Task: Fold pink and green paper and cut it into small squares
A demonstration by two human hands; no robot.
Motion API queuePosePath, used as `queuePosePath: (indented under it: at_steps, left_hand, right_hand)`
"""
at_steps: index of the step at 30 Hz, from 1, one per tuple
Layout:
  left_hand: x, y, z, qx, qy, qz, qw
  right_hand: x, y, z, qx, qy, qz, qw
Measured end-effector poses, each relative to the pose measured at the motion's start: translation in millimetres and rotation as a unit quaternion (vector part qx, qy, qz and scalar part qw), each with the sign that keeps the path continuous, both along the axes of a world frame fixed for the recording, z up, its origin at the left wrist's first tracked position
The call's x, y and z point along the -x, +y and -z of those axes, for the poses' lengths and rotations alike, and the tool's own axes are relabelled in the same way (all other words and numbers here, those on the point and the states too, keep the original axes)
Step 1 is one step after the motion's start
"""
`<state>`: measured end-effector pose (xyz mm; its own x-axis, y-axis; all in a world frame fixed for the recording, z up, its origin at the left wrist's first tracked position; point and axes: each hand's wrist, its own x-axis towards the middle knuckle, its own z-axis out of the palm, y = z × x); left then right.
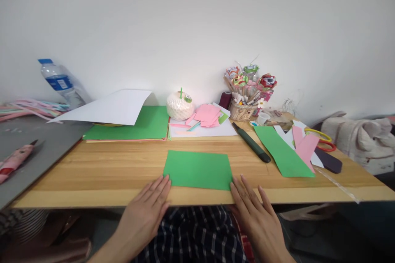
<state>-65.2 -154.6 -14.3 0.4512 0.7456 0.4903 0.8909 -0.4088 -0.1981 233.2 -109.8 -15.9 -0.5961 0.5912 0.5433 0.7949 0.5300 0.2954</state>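
A green paper rectangle (198,169) lies flat on the wooden table (123,172), close to its front edge. My left hand (150,204) rests palm down at the lower left corner of this paper, fingers stretched and fingertips touching the corner. At the lower right corner lies my right hand (253,209), also flat with its fingers spread a little. Neither hand grips anything. To the right, a dark green pen-like tool (252,143) lies at a slant beside a long green paper strip (282,152).
Behind are a green paper stack (151,123) under a curled white sheet (108,104), a white woven ball (180,106), pink paper pieces (207,115) and a basket of paper flowers (242,111). Scissors (327,146) lie right; a pink cutter (17,160) and a leaning bottle (60,82) stand left.
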Motion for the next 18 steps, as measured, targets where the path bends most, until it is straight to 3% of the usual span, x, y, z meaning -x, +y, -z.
queuePosePath:
  at_steps: [8,12,16,18]
  left_hand:
    - [19,-1,3.9,-0.017,-0.03,0.041,0.999]
    - [31,-4,9.4,-0.054,-0.076,0.107,0.99]
    - [38,-10,13.0,-0.076,-0.102,0.155,0.98]
    - [37,-8,6.1,-0.078,-0.14,0.145,0.976]
  right_hand:
    - [-24,12,-1.9,-0.009,-0.055,-0.065,0.996]
    - [-33,20,-4.8,-0.004,-0.056,-0.123,0.991]
    - [-39,25,-21.7,0.023,-0.043,-0.178,0.983]
    - [-43,34,-34.1,0.031,0.0,-0.159,0.987]
